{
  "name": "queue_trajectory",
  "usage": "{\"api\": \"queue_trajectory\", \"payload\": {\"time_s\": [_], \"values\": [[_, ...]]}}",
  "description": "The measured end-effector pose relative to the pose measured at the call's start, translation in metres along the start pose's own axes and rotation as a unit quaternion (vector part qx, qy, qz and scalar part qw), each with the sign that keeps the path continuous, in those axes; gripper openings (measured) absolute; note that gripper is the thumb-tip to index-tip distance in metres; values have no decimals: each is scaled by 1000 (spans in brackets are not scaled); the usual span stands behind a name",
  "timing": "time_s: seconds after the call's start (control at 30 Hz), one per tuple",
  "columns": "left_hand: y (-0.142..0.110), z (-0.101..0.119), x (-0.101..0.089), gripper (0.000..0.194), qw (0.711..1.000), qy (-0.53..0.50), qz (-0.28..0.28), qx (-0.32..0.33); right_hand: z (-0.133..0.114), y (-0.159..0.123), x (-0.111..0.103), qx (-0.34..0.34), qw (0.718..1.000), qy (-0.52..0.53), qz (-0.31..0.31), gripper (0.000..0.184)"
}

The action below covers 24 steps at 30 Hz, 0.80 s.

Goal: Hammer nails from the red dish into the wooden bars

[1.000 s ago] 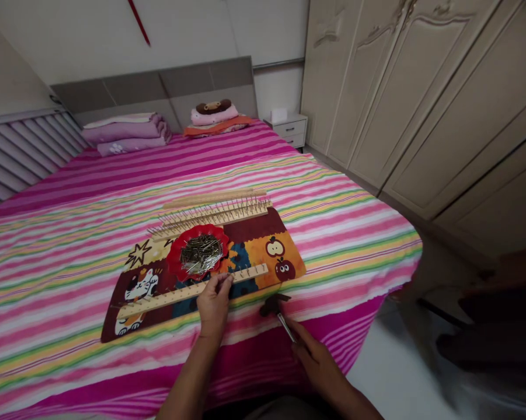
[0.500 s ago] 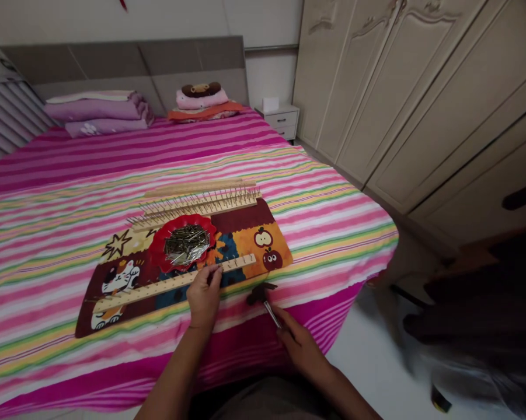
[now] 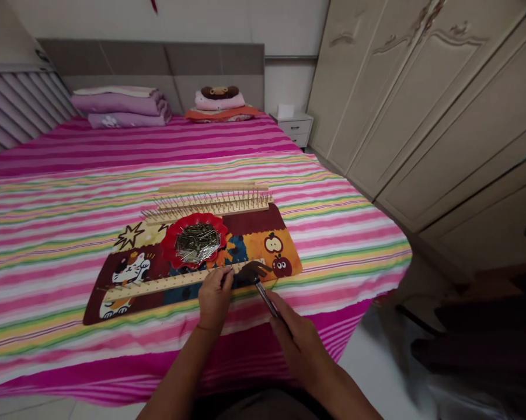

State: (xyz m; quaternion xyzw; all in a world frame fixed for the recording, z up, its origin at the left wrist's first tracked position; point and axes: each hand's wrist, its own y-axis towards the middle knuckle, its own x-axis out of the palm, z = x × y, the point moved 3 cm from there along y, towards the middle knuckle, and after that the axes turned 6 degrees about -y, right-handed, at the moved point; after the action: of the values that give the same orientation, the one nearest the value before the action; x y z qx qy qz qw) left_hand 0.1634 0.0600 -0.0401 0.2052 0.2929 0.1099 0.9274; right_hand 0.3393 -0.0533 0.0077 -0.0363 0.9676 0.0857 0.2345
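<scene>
My left hand (image 3: 214, 296) pinches a nail, hardly visible between thumb and forefinger, at the near wooden strip (image 3: 162, 284). Several nails stand upright along that strip. A claw hammer (image 3: 268, 298) is in my right hand (image 3: 301, 344), gripped by its handle. Its dark head is over the strip's right part, just right of my left fingertips, and hides some of the wood. Beyond the strip, a red scalloped bowl (image 3: 170, 244) holds a heap of loose nails (image 3: 197, 242). All of these rest on a patterned mat (image 3: 263, 221) with cat and apple pictures.
Behind the bowl lie more wooden strips (image 3: 210, 205) bristling with nails, and bare-looking wood (image 3: 210, 186) beyond them. The mat is on a striped bed (image 3: 341, 233). Folded purple bedding (image 3: 122, 108) and a pink pile (image 3: 219, 104) sit by the headboard. A wardrobe (image 3: 403, 99) stands at the right.
The hammer has risen from beside the mat to over the strip, close to my left fingers. My left hand stays pinched at the same part of the strip. The camera view has shifted slightly.
</scene>
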Motion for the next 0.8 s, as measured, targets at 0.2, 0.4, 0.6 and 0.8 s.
{"api": "queue_trajectory", "payload": {"time_s": [0.2,0.4,0.6,0.8], "values": [[-1,1,1,19,1000,14,-14,1,-12,31,7,-82,993,-81,0,50],[0,2,2,19,999,19,-27,-8,-13,39,10,-29,987,-142,-63,56],[-2,1,2,18,1000,-11,-21,-13,-14,14,-5,-4,999,-22,-30,49],[2,6,-36,23,999,43,5,29,37,-26,5,100,990,69,-73,45]]}}
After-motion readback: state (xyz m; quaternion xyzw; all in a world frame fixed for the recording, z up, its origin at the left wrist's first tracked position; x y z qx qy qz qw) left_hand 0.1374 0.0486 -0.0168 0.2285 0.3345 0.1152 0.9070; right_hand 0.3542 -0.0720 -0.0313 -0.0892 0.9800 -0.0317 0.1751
